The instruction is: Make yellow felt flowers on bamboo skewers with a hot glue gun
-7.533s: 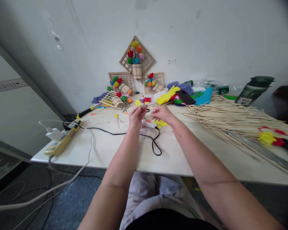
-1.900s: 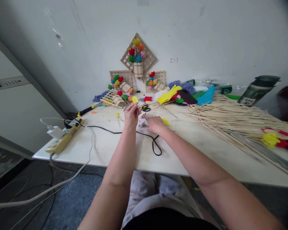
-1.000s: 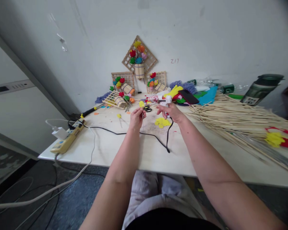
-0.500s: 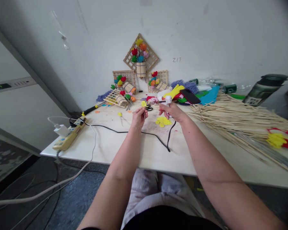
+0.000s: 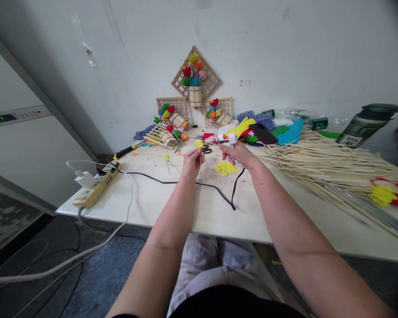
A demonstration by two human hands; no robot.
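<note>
My left hand (image 5: 192,161) is pinched on a thin stick topped with a small yellow felt bud (image 5: 199,143), held upright above the white table (image 5: 172,207). My right hand (image 5: 237,153) is wrapped round a white glue gun (image 5: 223,139), its nozzle pointing left toward the yellow bud. The gun's black cord (image 5: 234,190) hangs down from that hand and loops over the table. Several yellow felt petals (image 5: 226,168) lie on the table just below my right hand.
Wooden lattice frames with felt flowers (image 5: 195,84) lean on the wall. A heap of bamboo sticks (image 5: 334,165) covers the right side. Coloured felt sheets and a phone (image 5: 263,132) lie behind. A power strip (image 5: 93,192) sits at the left edge. Scissors (image 5: 205,150) lie near the hands.
My right hand left the table, picked up the glue gun and brought its nozzle toward the yellow bud. The left hand has kept the stick roughly in place.
</note>
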